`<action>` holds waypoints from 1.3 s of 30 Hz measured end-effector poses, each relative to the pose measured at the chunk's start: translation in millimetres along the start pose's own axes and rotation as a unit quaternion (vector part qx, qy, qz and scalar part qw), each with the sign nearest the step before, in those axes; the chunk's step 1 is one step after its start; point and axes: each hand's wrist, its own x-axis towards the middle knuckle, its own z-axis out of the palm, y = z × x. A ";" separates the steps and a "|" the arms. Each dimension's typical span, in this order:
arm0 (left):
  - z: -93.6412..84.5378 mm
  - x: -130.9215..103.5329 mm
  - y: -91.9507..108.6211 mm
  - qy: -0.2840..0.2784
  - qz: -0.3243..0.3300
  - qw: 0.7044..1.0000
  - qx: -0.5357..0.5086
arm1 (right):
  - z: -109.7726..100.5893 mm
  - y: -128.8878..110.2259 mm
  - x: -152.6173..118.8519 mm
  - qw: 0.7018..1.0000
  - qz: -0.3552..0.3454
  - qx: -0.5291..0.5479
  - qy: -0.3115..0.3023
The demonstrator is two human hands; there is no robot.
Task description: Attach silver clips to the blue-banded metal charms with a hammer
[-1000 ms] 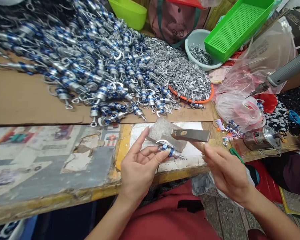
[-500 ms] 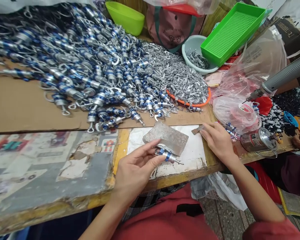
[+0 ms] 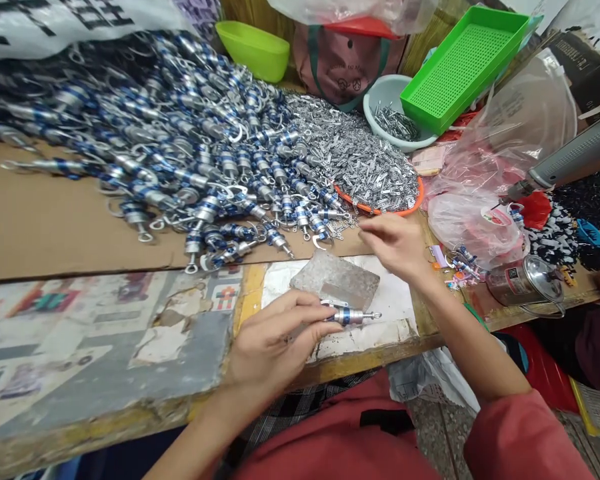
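Note:
My left hand (image 3: 280, 333) pinches a silver fitting with a blue band (image 3: 351, 316) between thumb and fingers. Its slim ringed tip points right, and a curved metal piece shows along its top. Behind and partly under it lies a grey stone-like slab (image 3: 313, 272) on a white patch of the bench. My right hand (image 3: 397, 247) hovers at the slab's right, fingers curled together; whatever they hold, if anything, is hidden. Just beyond those fingers are loose small metal plates (image 3: 343, 227), spilling from a heap of plates (image 3: 375, 170) in an orange-rimmed tray (image 3: 420, 197).
A large pile of similar fittings (image 3: 195, 153) covers the back left on cardboard (image 3: 40, 227). Farther right are a pale bowl of metal pins (image 3: 380, 90), a green perforated basket (image 3: 460, 73), a grey power screwdriver (image 3: 575, 157) and a lidded metal cup (image 3: 515, 287).
My right hand has moved left and away from me, toward the metal plates. The flat piece at its fingertips no longer shows there. The fitting in my left hand has turned nearly level.

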 end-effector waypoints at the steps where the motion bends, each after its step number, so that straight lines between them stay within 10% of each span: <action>1: 0.2 0.4 -1.2 -0.005 -0.017 1.000 -0.016 | -4.1 -7.3 -11.6 0.995 -0.003 0.100 0.024; 4: 1.4 -0.2 -3.8 0.014 -0.076 0.996 -0.047 | -7.0 -30.0 -41.1 0.965 -0.035 0.261 0.003; 15: 3.1 5.8 5.0 0.030 -0.072 0.994 -0.080 | 3.2 -41.2 -50.2 0.938 -0.056 0.342 -0.013; 22: -1.5 6.1 15.2 0.043 -0.211 0.953 -0.213 | 4.9 -33.9 -72.8 0.964 -0.207 0.137 0.093; 39: -12.2 4.0 36.0 0.024 -0.148 0.986 -0.067 | -12.8 -37.4 -76.1 0.947 -0.316 0.043 0.047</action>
